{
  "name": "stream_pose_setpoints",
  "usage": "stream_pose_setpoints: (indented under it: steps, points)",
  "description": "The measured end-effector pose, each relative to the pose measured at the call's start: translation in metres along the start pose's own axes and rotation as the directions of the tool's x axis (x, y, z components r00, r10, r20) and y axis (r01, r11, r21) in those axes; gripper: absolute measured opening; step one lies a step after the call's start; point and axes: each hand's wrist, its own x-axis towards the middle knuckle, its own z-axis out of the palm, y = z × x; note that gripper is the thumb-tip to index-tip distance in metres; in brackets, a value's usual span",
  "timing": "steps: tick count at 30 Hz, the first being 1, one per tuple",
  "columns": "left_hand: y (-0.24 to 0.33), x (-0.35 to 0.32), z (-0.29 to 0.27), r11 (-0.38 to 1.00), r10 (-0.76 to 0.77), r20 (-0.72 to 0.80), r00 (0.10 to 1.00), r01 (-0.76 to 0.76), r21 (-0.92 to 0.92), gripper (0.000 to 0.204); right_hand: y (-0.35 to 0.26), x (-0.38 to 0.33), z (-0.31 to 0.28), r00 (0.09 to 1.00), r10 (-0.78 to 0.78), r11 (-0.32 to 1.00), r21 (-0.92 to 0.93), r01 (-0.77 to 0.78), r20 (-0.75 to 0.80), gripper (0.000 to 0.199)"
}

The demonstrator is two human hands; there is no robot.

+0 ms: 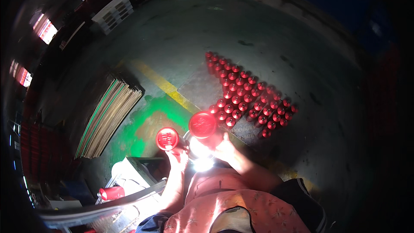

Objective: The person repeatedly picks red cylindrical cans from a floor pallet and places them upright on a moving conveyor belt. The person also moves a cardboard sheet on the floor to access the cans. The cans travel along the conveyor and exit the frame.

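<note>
My left hand (179, 159) is closed round a red metal cylinder, the left cylinder (167, 138), whose round stamped end points up. In my right hand (225, 148) is another, the right cylinder (202, 124), which looks larger in the view and also has its round end up. The two are held side by side at the front of my body. Strong glare washes out the lower part of the right cylinder and the area between my hands, so the fingertips there are hard to make out.
Several rows of red cylinders (241, 91) with small metal necks stand on the floor ahead. A machine or bench (142, 185) at lower left bears a lying red cylinder (113, 193). Stacked boards (108, 118) lie at left; a white pallet stack (113, 14) stands far left.
</note>
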Motion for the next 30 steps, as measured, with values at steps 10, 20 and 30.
stream_pose_setpoints:
  steps: [10, 20, 30]
  points:
    - [0.027, 0.035, 0.006, 0.992, 0.124, -0.086, 0.988, -0.121, 0.043, 0.035, -0.001, 0.070, -0.010, 0.996, -0.018, 0.986, -0.165, 0.032, 0.083, 0.052]
    - [0.022, 0.022, -0.017, 0.365, 0.309, 0.459, 0.833, -0.549, 0.752, 0.034, 0.003, 0.044, -0.033, 0.985, -0.056, 0.905, -0.408, 0.120, 0.165, 0.053]
    - [-0.070, -0.069, 0.029, 0.612, 0.051, 0.342, 0.938, -0.300, 0.732, 0.033, 0.008, -0.145, -0.148, 0.813, -0.344, 0.374, -0.726, 0.577, 0.469, 0.055]
